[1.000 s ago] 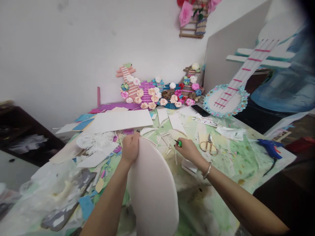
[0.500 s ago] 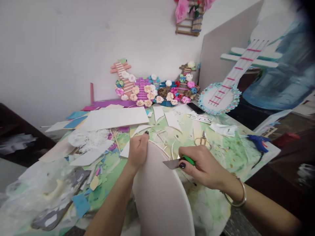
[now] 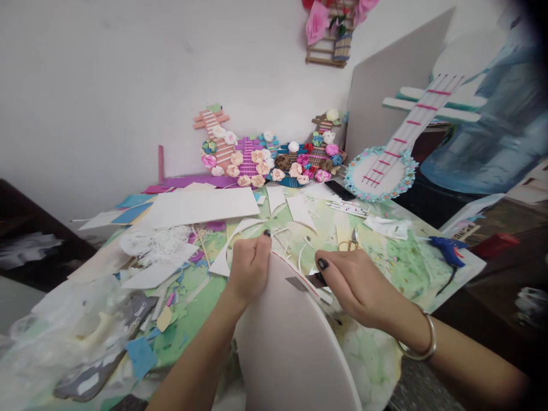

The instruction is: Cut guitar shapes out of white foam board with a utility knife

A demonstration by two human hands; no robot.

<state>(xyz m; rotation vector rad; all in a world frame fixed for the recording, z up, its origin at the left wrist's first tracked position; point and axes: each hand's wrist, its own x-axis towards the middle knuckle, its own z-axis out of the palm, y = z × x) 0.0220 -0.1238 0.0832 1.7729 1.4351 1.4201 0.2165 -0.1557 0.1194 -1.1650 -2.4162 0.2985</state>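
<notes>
A large white foam board [image 3: 299, 348] with a curved edge stands tilted in front of me, its lower end out of view. My left hand [image 3: 250, 265] grips its upper left edge, thumb on top. In my right hand [image 3: 353, 285] is a utility knife [image 3: 297, 282]; its handle is mostly hidden by the fingers. The blade lies against the board's upper right edge, where a thin strip [image 3: 314, 290] is peeling away from the curve. Behind the right hand, gold-handled scissors [image 3: 350, 245] rest on the table.
Board offcuts [image 3: 299, 211] and a white sheet [image 3: 205, 205] cover the back of the green table [image 3: 385, 268]. A blue glue gun [image 3: 447, 250] lies at right, a decorated lute-shaped craft [image 3: 387, 165] behind it. Plastic bags [image 3: 77, 331] and scraps fill the left.
The knife has slid down along the board's edge, and a longer strip is separating there. My left hand and the board's top have shifted slightly right.
</notes>
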